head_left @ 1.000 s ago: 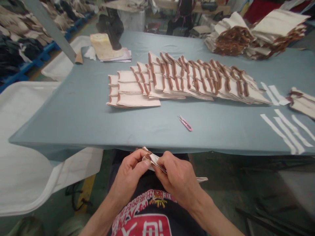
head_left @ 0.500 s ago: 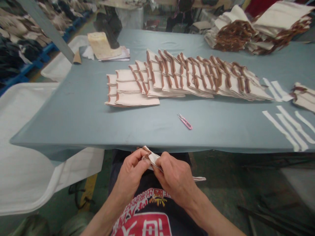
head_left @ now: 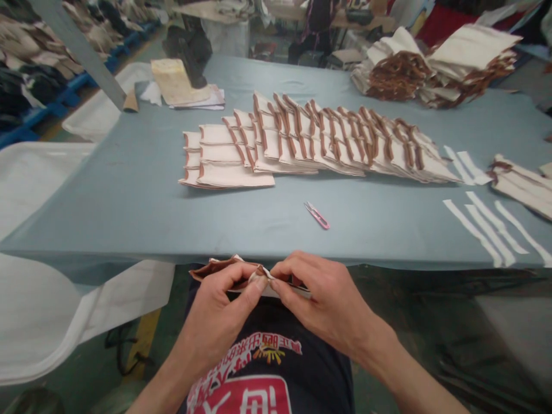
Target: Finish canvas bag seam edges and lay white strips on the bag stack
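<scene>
Left hand (head_left: 219,313) and right hand (head_left: 328,302): both closed in a fingertip pinch on one small cream fabric piece (head_left: 215,267) with brown trim. The fingertips meet at its near edge. The piece is held over the lap, just short of the table (head_left: 129,201) edge.

Beyond the right hand: pink thread snips (head_left: 317,215), lying loose. Farther out: a fanned row of like pieces (head_left: 310,144). Far right of the hands: white strips (head_left: 487,224).

Risk, as I judge it: the grip is fingertips only and nothing supports the piece, so a slackened pinch could drop it off the lap.
</scene>
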### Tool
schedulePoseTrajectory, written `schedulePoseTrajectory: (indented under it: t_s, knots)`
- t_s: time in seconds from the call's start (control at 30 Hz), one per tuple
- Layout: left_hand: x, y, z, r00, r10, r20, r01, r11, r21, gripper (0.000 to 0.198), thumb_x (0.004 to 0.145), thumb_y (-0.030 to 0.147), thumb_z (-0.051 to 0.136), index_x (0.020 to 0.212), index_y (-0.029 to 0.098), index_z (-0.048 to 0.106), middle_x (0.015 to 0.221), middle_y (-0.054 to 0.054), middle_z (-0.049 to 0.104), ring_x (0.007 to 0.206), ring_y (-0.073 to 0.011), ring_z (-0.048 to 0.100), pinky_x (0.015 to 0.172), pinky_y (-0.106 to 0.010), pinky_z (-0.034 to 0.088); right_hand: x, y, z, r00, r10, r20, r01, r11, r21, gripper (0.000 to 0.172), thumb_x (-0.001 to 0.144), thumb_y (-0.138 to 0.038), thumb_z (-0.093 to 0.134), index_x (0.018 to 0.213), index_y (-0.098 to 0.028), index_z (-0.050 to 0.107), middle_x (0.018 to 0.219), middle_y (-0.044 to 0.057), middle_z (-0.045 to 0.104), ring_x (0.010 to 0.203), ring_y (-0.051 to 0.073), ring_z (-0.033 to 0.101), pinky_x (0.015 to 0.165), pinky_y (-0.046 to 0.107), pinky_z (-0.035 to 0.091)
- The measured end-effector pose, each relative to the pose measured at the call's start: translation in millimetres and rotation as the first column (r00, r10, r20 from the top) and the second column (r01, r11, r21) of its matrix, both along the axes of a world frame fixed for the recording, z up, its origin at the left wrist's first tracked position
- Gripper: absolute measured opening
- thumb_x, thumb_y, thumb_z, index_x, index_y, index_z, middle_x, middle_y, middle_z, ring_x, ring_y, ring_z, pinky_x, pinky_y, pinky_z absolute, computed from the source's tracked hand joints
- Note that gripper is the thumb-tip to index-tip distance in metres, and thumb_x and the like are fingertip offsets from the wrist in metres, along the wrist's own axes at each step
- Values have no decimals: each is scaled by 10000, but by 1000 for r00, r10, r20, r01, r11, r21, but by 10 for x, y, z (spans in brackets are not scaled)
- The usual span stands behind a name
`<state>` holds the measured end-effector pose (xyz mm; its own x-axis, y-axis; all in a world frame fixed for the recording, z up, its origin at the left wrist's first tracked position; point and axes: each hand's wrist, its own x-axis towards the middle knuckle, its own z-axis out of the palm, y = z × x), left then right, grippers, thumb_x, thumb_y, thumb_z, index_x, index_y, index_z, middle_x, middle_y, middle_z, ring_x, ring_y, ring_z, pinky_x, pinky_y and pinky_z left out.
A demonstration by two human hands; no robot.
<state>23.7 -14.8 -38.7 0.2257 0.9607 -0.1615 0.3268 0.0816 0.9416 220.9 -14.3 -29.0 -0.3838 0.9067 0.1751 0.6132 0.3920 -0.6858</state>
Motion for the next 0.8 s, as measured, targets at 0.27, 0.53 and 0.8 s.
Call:
schedulePoseTrajectory:
  t_s: [0.27, 0.53, 0.8]
  knots:
    - [87, -65, -62, 995, 7, -95, -2, 999, 50, 219, 917, 319, 571, 851, 199, 741, 849, -16, 763, 799, -204, 667, 773, -314, 467, -10, 63, 97, 947, 71, 312, -79, 997, 12, 232, 1012, -199, 568, 826, -195, 706, 735, 43, 771, 622, 177, 684, 586, 290, 374]
    - [141, -59, -176, 969, 104, -222, -97, 994, 43, 192, 803, 324, 539, 765, 204, 684, 776, -25, 699, 773, -228, 607, 755, -346, 417, -133, 155, 60, 952, 55, 302, -23, 994, -106, 139, 871, -118, 614, 759, -192, 647, 619, -6, 655, 528, 124, 510, 543, 276, 263]
    - [-52, 36, -150, 973, -88, 211, 136, 964, -227, 189, 781, 369, 580, 721, 190, 564, 667, 30, 488, 627, -141, 406, 604, -273, 316, -27, 433, 107, 946, 134, -295, -312, 623, -717, 63, 844, -166, 564, 789, -181, 590, 614, -57, 585, 539, 87, 488, 490, 186, 375]
